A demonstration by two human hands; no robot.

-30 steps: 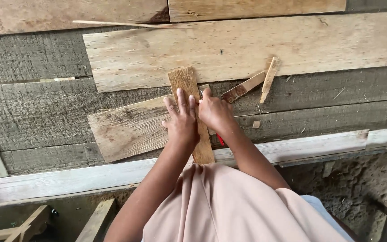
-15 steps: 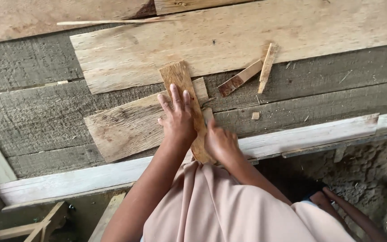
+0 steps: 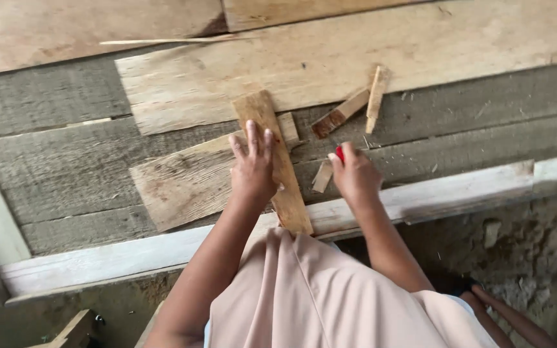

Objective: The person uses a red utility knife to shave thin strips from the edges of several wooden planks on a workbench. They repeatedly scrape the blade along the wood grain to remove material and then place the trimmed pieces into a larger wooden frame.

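Single head cam, steep downward view, close over plank floor (image 3: pixel 66 167).

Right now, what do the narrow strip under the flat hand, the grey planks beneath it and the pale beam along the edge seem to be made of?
The narrow strip under the left hand looks like raw, unfinished wood: tan, with visible grain. The grey planks seem to be weathered bare timber, silvered and cracked along the grain. The pale beam looks like wood too, whitish, perhaps painted or limewashed; I cannot tell which.

Bare forearms, no sleeves; pale pink pleated garment below.
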